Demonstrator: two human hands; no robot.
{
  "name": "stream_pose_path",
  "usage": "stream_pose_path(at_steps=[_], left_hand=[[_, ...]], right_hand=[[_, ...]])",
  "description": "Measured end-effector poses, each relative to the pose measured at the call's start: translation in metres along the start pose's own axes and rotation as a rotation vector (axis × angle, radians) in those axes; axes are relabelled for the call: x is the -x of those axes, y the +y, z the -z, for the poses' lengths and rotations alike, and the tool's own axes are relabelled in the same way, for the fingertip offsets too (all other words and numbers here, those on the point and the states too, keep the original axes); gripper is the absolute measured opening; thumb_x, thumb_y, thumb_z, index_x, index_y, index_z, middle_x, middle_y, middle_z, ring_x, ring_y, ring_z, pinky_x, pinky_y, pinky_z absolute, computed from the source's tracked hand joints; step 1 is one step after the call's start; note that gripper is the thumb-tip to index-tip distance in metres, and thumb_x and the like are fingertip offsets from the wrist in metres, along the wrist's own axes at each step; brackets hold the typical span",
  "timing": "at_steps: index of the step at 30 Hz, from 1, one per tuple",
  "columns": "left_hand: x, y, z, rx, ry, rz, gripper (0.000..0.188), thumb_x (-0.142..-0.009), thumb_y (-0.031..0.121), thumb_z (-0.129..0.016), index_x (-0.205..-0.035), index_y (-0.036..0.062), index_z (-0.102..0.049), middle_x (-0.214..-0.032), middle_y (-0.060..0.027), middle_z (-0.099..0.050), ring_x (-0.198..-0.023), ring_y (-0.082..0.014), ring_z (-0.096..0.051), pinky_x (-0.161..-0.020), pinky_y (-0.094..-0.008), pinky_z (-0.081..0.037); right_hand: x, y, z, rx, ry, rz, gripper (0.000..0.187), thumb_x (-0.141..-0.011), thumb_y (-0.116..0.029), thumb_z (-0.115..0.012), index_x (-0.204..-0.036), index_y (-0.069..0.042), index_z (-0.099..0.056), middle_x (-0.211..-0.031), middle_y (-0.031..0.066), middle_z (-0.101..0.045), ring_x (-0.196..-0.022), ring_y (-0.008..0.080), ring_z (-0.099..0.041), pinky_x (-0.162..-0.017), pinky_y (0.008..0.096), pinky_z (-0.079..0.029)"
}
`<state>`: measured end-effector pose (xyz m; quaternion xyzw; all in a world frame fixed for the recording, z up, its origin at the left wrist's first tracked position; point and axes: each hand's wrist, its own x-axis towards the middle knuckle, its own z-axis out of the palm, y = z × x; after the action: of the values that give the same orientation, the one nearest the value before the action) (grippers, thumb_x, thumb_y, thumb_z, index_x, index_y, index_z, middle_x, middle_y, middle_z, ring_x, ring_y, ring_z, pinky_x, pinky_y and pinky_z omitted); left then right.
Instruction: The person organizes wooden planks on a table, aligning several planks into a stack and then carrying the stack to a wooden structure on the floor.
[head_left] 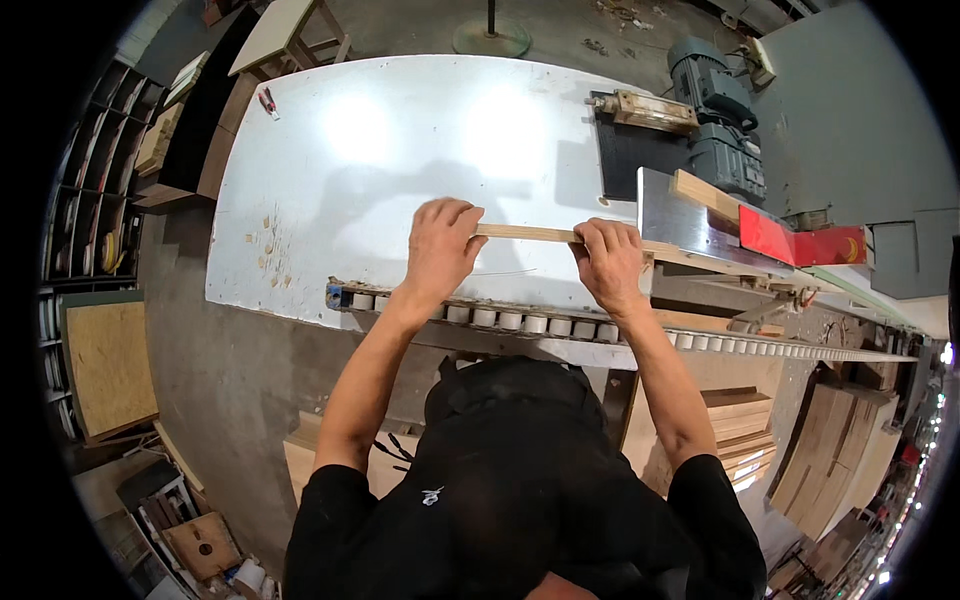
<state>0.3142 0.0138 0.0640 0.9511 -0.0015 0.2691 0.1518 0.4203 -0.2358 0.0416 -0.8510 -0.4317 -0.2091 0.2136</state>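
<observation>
A narrow light wood strip [528, 233] lies crosswise in front of me above the white worktable [300, 200]. My left hand [442, 245] is closed around its left end, fingers curled over the far side. My right hand [610, 260] grips it farther right, the fingers bent over its top. Past my right hand the wood runs on toward the metal fence of the machine at the right. Whether the strip rests on the table or is held just above it, I cannot tell.
A roller rail [510, 321] follows the table's near edge to the right. Beyond the fence sit a red guard [800, 243], a wood block [706, 194] and grey motors [715, 110]. Red-handled pliers [268, 103] lie far left. Stacked boards [738, 425] stand below at right.
</observation>
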Motion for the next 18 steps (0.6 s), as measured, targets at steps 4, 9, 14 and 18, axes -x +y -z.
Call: stream_pose_path(at_steps=[4, 9, 14, 18], left_hand=[[-0.004, -0.010, 0.000, 0.441, -0.159, 0.330, 0.033, -0.074, 0.006, -0.079, -0.105, 0.0057, -0.067, -0.103, -0.0092, -0.067, -0.086, -0.0233, -0.066, -0.077, -0.0334, -0.053], [-0.017, -0.007, 0.035, 0.777, -0.044, 0.354, 0.032, -0.077, 0.000, -0.077, -0.107, 0.0037, -0.067, -0.104, -0.0059, -0.070, -0.090, -0.0140, -0.065, -0.082, -0.0272, -0.053], [-0.024, -0.012, 0.052, 0.896, 0.018, 0.243, 0.037, -0.074, -0.006, -0.077, -0.109, 0.0024, -0.065, -0.112, -0.0102, -0.069, -0.098, -0.0159, -0.066, -0.087, -0.0284, -0.054], [-0.020, -0.013, 0.056, 0.932, 0.040, 0.230, 0.039, -0.074, -0.007, -0.077, -0.110, 0.0010, -0.064, -0.115, -0.0127, -0.068, -0.102, -0.0182, -0.067, -0.088, -0.0293, -0.054]], right_hand=[[0.003, -0.008, -0.006, 0.038, 0.127, -0.105, 0.034, -0.067, -0.001, -0.071, -0.097, -0.013, -0.060, -0.094, 0.0034, -0.065, -0.090, 0.0226, -0.062, -0.083, 0.0388, -0.042], [-0.018, -0.030, 0.032, 0.084, 0.211, -0.101, 0.039, -0.064, 0.006, -0.066, -0.098, -0.012, -0.060, -0.093, 0.0032, -0.063, -0.088, 0.0238, -0.061, -0.082, 0.0383, -0.041], [-0.030, -0.044, 0.057, 0.156, 0.253, -0.038, 0.045, -0.061, 0.010, -0.066, -0.100, -0.012, -0.059, -0.094, 0.0042, -0.063, -0.088, 0.0242, -0.062, -0.080, 0.0377, -0.042], [-0.032, -0.054, 0.065, 0.186, 0.255, -0.014, 0.045, -0.063, 0.010, -0.066, -0.101, -0.012, -0.059, -0.094, 0.0036, -0.063, -0.088, 0.0241, -0.062, -0.081, 0.0379, -0.042]])
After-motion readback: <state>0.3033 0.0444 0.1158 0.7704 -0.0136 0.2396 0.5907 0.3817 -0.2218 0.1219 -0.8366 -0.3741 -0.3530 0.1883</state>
